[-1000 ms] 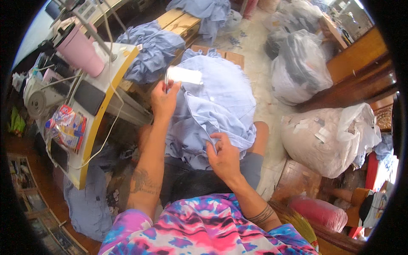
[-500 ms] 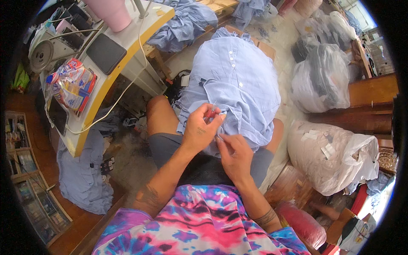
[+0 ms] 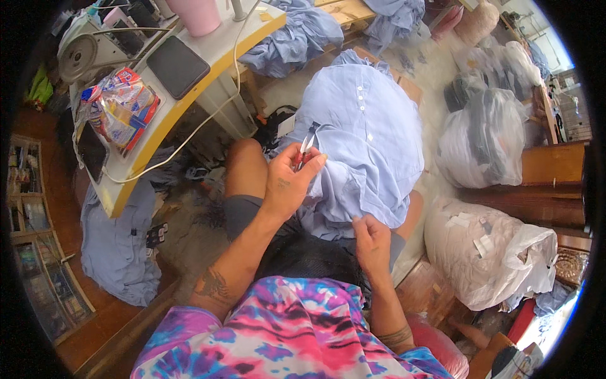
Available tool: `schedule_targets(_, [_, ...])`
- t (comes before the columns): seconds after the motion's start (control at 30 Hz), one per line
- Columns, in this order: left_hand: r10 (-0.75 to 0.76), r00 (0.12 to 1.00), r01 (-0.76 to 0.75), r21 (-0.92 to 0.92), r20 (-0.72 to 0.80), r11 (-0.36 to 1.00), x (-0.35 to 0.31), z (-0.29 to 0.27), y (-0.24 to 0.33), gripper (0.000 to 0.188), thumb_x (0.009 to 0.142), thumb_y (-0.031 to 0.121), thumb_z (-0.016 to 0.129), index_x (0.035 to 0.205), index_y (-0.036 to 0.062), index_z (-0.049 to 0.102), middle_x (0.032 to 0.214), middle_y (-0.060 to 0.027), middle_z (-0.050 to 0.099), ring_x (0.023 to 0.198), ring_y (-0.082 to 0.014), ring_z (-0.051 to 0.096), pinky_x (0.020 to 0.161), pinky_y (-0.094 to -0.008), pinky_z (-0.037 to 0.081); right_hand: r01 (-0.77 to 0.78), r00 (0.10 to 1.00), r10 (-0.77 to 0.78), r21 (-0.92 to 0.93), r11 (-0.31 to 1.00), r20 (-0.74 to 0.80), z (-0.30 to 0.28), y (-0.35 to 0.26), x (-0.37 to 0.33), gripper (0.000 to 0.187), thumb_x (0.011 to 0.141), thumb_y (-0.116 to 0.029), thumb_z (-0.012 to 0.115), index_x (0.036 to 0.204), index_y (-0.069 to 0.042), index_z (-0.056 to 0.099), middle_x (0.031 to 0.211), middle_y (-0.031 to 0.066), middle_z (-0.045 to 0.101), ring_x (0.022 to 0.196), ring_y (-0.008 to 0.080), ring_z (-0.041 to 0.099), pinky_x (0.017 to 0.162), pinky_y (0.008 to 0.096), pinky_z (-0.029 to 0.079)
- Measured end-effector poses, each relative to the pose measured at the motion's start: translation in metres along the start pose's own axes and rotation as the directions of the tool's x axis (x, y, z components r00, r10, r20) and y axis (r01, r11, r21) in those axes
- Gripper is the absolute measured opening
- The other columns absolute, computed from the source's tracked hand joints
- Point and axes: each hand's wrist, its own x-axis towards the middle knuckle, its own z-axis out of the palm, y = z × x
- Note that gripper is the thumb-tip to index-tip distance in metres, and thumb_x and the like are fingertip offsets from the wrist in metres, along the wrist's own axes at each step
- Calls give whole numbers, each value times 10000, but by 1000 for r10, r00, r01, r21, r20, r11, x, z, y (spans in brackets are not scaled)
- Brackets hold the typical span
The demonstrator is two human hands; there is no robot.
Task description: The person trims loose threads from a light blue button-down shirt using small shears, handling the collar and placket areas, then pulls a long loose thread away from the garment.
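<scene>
A pile of light blue shirts (image 3: 391, 126) with a white button placket rests over my lap and between my knees. My left hand (image 3: 289, 180) is closed around red-handled thread snips (image 3: 304, 150), their metal blades pointing away from me over the cloth. Against the near right edge of the pile, my right hand (image 3: 372, 243) pinches the blue fabric between thumb and fingers. A small dark label shows on the cloth close to the snips' tips.
A white table (image 3: 221, 66) with a yellow edge stands at the left, bearing a phone (image 3: 178, 66), a pink cup (image 3: 197, 16) and a plastic package (image 3: 120, 107). More blue garments (image 3: 117, 243) lie at the left. Stuffed plastic bags (image 3: 486, 252) line the right side.
My hands have moved apart: the left went up and left with the snips, the right moved right and slightly down along the cloth. The view has shifted a little.
</scene>
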Motion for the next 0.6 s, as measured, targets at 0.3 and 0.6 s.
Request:
schedule_targets(0.3, [-25,1000,25,-16,10,1000,1,20,2,131,972,153,749,990,64,656,699,103,504,510,15,385,432,-203,278,-708,705,63,696,120,706,51,-21,31,484,1001,-502,693,1253,-96,616,1213,68,649,1065,194,643,864,385,573])
schedule_targets(0.6, [160,987,-139,473,-5,870,-3,35,30,278,970,276,718,986,1,687,821,-36,669,719,-82,587,642,-288,482,-684,727,33,727,-63,686,55,-12,42,278,1045,-364,668,1124,-99,648,993,-2,687,883,126,674,769,270,578])
